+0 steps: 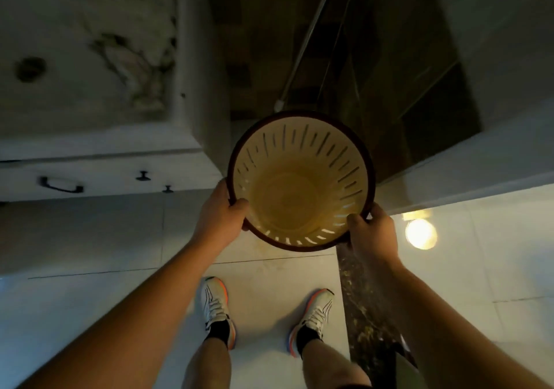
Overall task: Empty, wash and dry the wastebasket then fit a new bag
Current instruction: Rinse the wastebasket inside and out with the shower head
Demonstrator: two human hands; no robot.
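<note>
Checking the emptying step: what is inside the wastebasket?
Nothing loose shows inside the wastebasket: only a bare, yellowish-stained bottom and slotted walls. Both thumbs hook over its near rim, covering little.

- Single head-worn view, wide-angle, looking steeply down from standing height.
- Close over both hands at the wastebasket (pixel 301 182); floor (pixel 120 239) and shoes (pixel 215 304) farther below.

bare forearms, white trainers (pixel 215 304) (orange-edged), black socks (pixel 218 331).

- Round cream plastic wastebasket (pixel 301 185) with a dark brown rim and slotted walls, held upright above the floor, mouth facing up.
- Inside shows no bag, only a yellowish bottom.
</note>
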